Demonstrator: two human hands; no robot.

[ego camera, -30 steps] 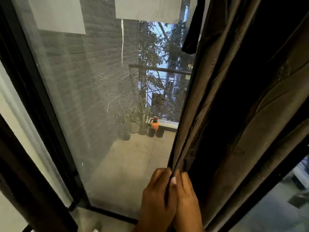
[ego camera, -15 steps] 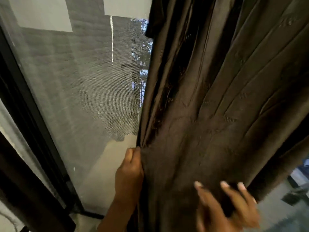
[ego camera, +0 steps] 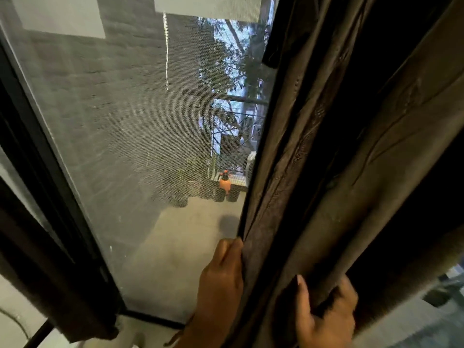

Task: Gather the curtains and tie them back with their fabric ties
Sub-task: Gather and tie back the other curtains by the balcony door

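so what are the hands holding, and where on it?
Both hold the brown curtain. Left hand grips its leading edge; right hand grips gathered folds further in, low on the panel.

The mesh screen door (ego camera: 130, 136) serves as the landmark. The curtain (ego camera: 339, 172) hangs to its right and in front of it. The left hand (ego camera: 221, 277) grips the curtain's edge nearest the screen; the right hand (ego camera: 326, 315) grips folds farther right of it. A second curtain (ego camera: 50, 272) hangs at the screen's lower left, in front of its frame. Behind the screen, at its lower right, a spray bottle (ego camera: 224, 183) stands among plant pots (ego camera: 200, 192), with a railing (ego camera: 233, 99) above them.
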